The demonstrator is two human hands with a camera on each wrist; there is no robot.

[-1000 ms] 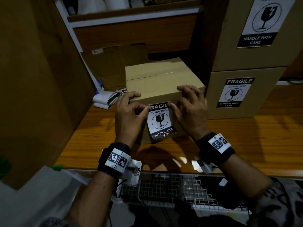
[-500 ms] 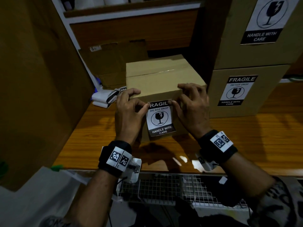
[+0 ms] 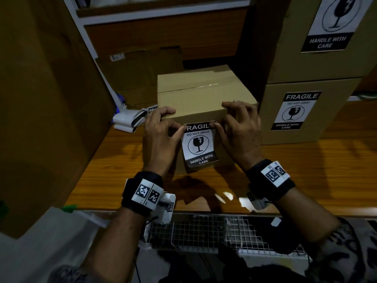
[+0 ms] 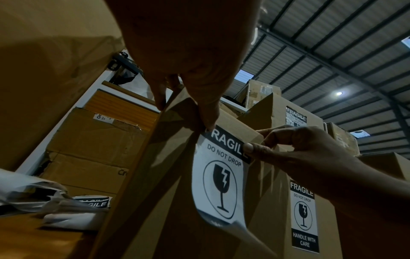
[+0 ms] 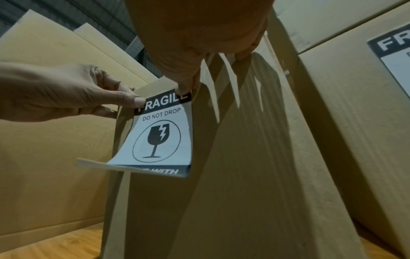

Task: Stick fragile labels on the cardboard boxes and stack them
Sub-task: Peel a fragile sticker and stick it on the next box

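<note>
A plain cardboard box [image 3: 204, 94] stands on the wooden table [image 3: 306, 170]. A black-and-white fragile label [image 3: 199, 146] lies against its front face, just under the top edge. My left hand [image 3: 161, 135] has its thumb pinning the label's top left corner and its fingers hooked over the box's top edge. My right hand [image 3: 238, 129] does the same at the top right corner. In the wrist views the label [image 4: 219, 184] [image 5: 162, 135] is pressed down only along its top. Its lower end curls away from the box [image 5: 244, 157].
Two labelled boxes [image 3: 306, 111] are stacked right beside the plain box. Crumpled label backing and spare labels [image 3: 130, 119] lie at the left rear. A tall cardboard sheet [image 3: 40, 99] walls off the left. A wire rack [image 3: 204, 231] runs below the table's front edge.
The label has moved up slightly and straightened against the box front, with its top band now pressed flat. Both hands stay at the box's top edge.
</note>
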